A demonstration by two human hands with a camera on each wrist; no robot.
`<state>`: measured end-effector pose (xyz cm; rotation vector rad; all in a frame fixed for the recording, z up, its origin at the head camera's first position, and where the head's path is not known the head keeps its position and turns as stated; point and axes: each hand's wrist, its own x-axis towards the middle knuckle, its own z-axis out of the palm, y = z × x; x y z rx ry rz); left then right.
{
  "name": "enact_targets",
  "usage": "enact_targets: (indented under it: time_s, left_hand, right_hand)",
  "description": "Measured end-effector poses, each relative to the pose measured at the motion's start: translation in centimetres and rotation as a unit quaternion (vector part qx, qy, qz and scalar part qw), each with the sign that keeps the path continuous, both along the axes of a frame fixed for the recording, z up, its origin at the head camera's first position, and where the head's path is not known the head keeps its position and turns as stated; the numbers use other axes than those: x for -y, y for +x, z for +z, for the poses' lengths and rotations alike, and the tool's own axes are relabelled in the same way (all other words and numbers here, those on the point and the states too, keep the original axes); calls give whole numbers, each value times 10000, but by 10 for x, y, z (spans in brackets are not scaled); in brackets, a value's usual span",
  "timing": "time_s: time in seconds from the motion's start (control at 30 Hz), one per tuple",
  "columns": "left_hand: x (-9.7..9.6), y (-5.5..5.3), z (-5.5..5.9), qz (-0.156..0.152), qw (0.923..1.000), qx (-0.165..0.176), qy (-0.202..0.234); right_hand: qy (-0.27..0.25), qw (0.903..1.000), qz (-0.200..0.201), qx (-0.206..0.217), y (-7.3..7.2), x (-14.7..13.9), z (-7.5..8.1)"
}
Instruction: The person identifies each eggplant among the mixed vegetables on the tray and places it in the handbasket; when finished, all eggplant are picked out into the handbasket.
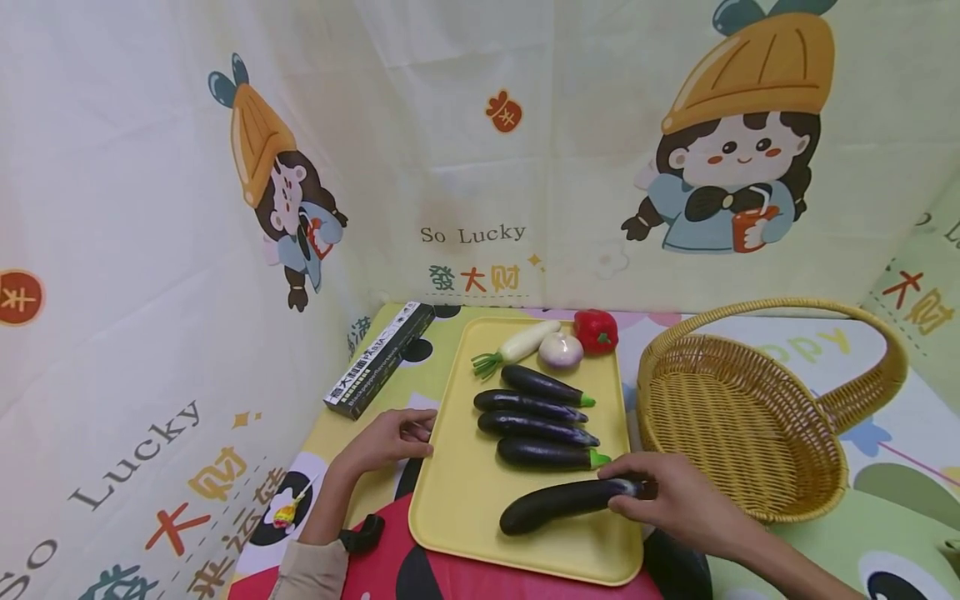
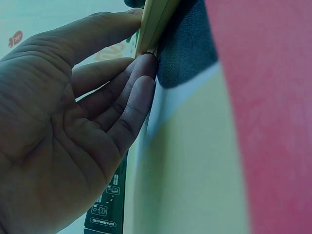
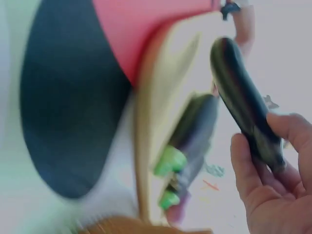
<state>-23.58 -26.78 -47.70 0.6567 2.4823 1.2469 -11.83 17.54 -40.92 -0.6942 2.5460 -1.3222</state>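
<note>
My right hand (image 1: 678,500) pinches a dark eggplant (image 1: 558,505) by its stem end, above the near part of a yellow tray (image 1: 457,533). In the right wrist view, the held eggplant (image 3: 243,92) slants up from between thumb and fingers. My left hand (image 1: 390,437) is at the tray's left edge; in the left wrist view its thumb and fingertips take hold of the rim (image 2: 155,22) from two sides. Several more eggplants (image 1: 536,427) lie side by side on the tray. Beyond them are a white radish (image 1: 528,339), a purple-white turnip (image 1: 561,351) and a red bell pepper (image 1: 596,332).
A wicker basket (image 1: 720,417) with a tall handle stands close by the tray's right side. A black pasta box (image 1: 380,360) lies left of the tray. A small wrapped lollipop (image 1: 284,515) is near the left forearm. Printed cloth walls rise behind and at left.
</note>
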Motion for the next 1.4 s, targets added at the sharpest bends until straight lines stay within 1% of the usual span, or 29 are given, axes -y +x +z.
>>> enact_targets:
  time_s: [0.1,0.2,0.3,0.4,0.47,0.57,0.63,0.73,0.83,0.93,1.1,1.2,1.33,1.4]
  left_hand:
    - [0,-1,0,-4,10000,-8,8]
    - [0,-1,0,-22,10000,16,12]
    - [0,-1,0,-56,10000,-9,11]
    - [1,-1,-1,-84,9999,-52,26]
    - [1,-1,0,-74,10000,-58,25]
    - [2,-1,0,-37,10000,-39,-11]
    - [2,-1,0,23,10000,-9,-44]
    - [2,0,0,78,9999,52,-74]
    - [1,0,0,52,10000,42,-27]
    - [0,0,-1,22,10000,27,-19]
    - [0,-1,-2,56,10000,40,-62]
    - [0,-2,-3,56,10000,2,-43]
    - [0,-2,-3,74,9999,-45,-59]
    - [0,-2,-3,75,9999,-31,-61]
  right_hand:
    - [177,9992,219,-296,-1,-15,19]
    - [357,9980,399,-340,-4,-34,40]
    - [330,9972,583,-329,-10,-56,57]
    - [135,9962,792,-323,-19,-79,71]
    - [93,9956,856,-372,-27,-94,79]
    - [233,9960,775,-372,-40,-114,89]
    - [309,9957,751,-450,-47,-125,94]
    - [281,9956,750,-486,-58,-137,98]
    - [212,9960,721,-484,-66,-145,97]
    - [242,9968,602,-475,-72,-150,93]
    - [366,9973,387,-507,-82,-157,88]
    - [415,9974,327,-482,-88,-161,87]
    - [375,9983,326,-313,-97,-166,87]
    - [372,9983,319,-319,-100,-168,86]
